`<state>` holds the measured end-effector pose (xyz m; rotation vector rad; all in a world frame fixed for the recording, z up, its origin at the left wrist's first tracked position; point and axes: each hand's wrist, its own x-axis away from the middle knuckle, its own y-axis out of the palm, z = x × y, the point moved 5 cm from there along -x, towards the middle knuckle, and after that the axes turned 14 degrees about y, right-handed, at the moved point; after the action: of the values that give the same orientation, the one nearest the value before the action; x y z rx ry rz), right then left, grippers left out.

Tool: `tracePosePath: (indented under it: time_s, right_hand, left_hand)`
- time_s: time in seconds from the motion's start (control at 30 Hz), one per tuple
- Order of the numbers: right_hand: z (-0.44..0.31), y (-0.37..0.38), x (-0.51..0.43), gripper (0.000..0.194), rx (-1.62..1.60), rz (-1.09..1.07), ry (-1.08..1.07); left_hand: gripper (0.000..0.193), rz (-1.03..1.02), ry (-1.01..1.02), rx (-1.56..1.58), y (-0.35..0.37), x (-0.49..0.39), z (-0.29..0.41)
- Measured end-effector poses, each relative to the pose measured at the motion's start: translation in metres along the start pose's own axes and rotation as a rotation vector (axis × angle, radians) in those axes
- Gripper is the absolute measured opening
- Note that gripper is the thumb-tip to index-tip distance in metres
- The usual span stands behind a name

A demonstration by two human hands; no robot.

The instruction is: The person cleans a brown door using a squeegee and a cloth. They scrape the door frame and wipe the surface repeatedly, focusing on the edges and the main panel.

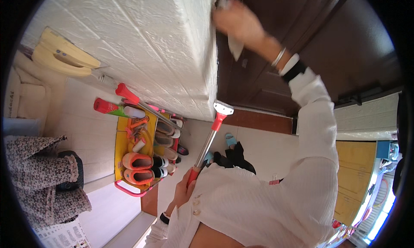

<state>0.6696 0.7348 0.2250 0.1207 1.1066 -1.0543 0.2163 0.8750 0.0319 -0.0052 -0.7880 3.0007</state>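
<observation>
My left hand is closed around the red grip of a long-handled scraper. Its steel shaft slants up to a red neck and a wide metal blade holder, which is near the lower corner of the white wall. Raised and blurred by motion, my right hand is where the wall meets the dark brown door. A white piece of cloth or paper hangs below its palm, and more white shows at the fingers.
On the left is a shoe rack with orange slippers, several shoes and a red-capped spray can. Behind it leans a red-ended metal pole. A tweed garment hangs at far left. Yellow cabinets line the right.
</observation>
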Motion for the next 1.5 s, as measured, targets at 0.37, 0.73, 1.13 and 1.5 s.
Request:
tracePosePath:
  time_s: [0.37, 0.73, 1.13, 1.5]
  right_hand:
    - [0.003, 0.019, 0.011, 0.032, -0.082, 0.085, 0.415]
    - [-0.086, 0.074, 0.147, 0.024, -0.226, -0.41, 0.2]
    - [0.115, -0.096, -0.187, 0.014, 0.162, 0.527, 0.073]
    - [0.026, 0.009, -0.025, 0.04, -0.042, 0.13, 0.38]
  left_hand:
    - [0.054, -0.174, -0.273, 0.002, -0.002, -0.003, -0.02]
    - [0.053, -0.261, -0.378, -0.289, -0.017, 0.014, -0.001]
    - [0.054, -0.257, -0.109, 0.017, 0.009, -0.018, -0.011]
    - [0.053, -0.385, -0.262, -0.172, -0.008, -0.057, 0.041]
